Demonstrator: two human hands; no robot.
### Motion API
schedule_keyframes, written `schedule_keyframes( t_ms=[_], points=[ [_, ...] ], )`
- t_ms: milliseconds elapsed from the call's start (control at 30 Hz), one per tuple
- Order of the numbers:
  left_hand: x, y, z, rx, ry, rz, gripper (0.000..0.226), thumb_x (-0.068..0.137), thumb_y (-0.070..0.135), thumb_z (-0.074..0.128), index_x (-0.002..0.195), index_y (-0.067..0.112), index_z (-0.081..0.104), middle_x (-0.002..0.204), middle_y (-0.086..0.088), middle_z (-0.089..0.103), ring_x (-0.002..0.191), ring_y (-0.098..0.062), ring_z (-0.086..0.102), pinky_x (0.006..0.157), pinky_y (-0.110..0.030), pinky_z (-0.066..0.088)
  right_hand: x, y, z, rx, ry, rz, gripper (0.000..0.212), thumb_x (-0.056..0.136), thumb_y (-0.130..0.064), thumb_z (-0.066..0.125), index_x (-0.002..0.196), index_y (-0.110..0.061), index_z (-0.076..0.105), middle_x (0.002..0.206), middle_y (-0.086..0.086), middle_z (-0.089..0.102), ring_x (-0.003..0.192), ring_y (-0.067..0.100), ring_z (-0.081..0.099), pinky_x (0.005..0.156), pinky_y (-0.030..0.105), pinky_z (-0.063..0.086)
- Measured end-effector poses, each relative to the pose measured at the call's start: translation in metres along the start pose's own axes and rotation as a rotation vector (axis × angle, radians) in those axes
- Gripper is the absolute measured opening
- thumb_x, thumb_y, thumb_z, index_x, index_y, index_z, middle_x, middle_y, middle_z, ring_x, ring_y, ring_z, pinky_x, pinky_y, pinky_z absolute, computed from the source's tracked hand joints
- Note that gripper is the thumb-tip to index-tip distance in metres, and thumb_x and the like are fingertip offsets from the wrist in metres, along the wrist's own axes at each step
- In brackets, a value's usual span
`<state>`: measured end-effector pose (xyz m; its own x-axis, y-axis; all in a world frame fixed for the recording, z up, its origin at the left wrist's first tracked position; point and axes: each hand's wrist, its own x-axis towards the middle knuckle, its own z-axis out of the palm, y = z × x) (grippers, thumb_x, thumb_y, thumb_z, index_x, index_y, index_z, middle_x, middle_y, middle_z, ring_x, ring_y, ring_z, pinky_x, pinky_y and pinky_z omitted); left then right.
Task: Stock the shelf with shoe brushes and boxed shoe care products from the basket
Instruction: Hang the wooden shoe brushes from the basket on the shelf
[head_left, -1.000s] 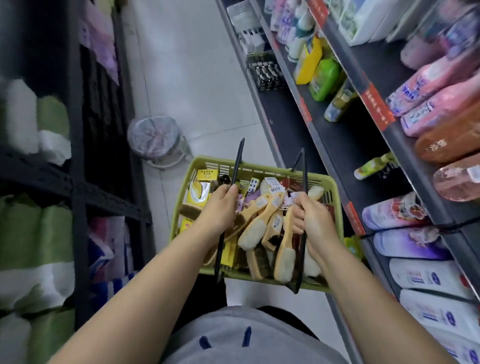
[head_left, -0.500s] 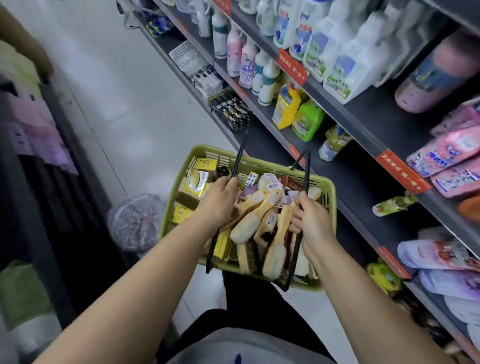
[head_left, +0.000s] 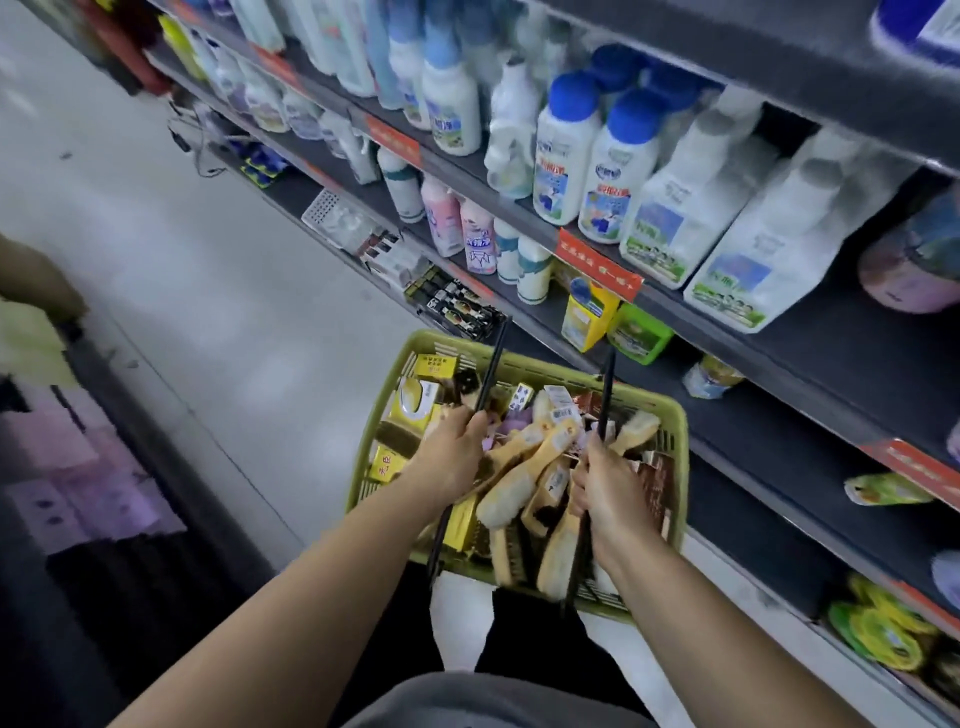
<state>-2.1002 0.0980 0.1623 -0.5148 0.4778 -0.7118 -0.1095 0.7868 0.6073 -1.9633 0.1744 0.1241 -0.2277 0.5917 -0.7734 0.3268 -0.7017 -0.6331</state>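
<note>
here, left hand and right hand each grip 1 handle of the basket; box print unreadable.

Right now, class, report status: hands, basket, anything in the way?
Left hand grips left handle, right hand right handle. Green basket loaded, brushes and boxes unstocked. No obstruction seen.

Each handle vanishes mid-length inside the left hand or right hand, which also cover some brushes and boxes in the basket; lower layers are hidden. Print on bottles and red tags is too blurred to read. Left-side goods are a smear
</note>
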Motion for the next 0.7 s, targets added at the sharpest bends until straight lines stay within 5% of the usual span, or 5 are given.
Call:
schedule_keyframes(
  t_ms=[233,333,467,600,700],
  points=[
    [0.084,0.014,-0.033,0.163,-0.120,0.071,0.045,0.100,0.030,0.031,0.125,-0.006,0.041,0.129,-0.037,0.042,0.120,-0.050,0.041,0.099,-0.055,0.036,0.043,-0.016,0.058,-0.027,0.220,0.043,0.048,0.100,-0.042,0.031,0.131,-0.010,0.050,0.130,0.011,0.055,0.116,0.029,0.052,0.088,0.032,0.036],
    [0.121,0.005,-0.055,0.251,-0.153,0.183,0.036,0.100,0.023,0.034,0.110,-0.006,0.051,0.113,-0.031,0.057,0.104,-0.043,0.055,0.081,-0.037,0.047,0.055,-0.012,0.083,0.026,0.339,0.073,0.047,0.099,-0.043,0.035,0.116,-0.006,0.058,0.104,0.013,0.065,0.087,0.021,0.060,0.079,0.035,0.044],
    [0.173,-0.003,-0.094,0.330,-0.314,0.209,0.034,0.100,0.024,0.033,0.106,-0.003,0.052,0.075,-0.013,0.058,0.058,-0.017,0.053,0.045,-0.018,0.042,0.071,0.004,0.118,0.073,0.515,0.141,0.052,0.095,-0.054,0.035,0.120,-0.014,0.057,0.102,0.005,0.056,0.095,0.025,0.053,0.085,0.035,0.037],
    [0.210,-0.017,-0.120,0.529,-0.515,0.214,0.015,0.100,0.024,0.037,0.090,0.016,0.046,0.072,-0.004,0.061,0.069,-0.021,0.060,0.066,-0.033,0.049,0.080,0.024,0.146,0.146,0.554,0.216,0.040,0.094,-0.053,0.036,0.070,-0.024,0.050,0.059,-0.007,0.041,0.053,0.012,0.036,0.059,0.029,0.035],
    [0.237,-0.035,-0.125,0.723,-0.627,0.276,0.015,0.094,0.024,0.051,0.082,0.027,0.043,0.088,-0.001,0.062,0.082,-0.017,0.060,0.064,-0.027,0.043,0.098,0.049,0.158,0.169,0.584,0.212,0.040,0.092,-0.053,0.038,0.064,-0.026,0.050,0.050,-0.008,0.040,0.048,0.012,0.035,0.053,0.029,0.031]
  ],
)
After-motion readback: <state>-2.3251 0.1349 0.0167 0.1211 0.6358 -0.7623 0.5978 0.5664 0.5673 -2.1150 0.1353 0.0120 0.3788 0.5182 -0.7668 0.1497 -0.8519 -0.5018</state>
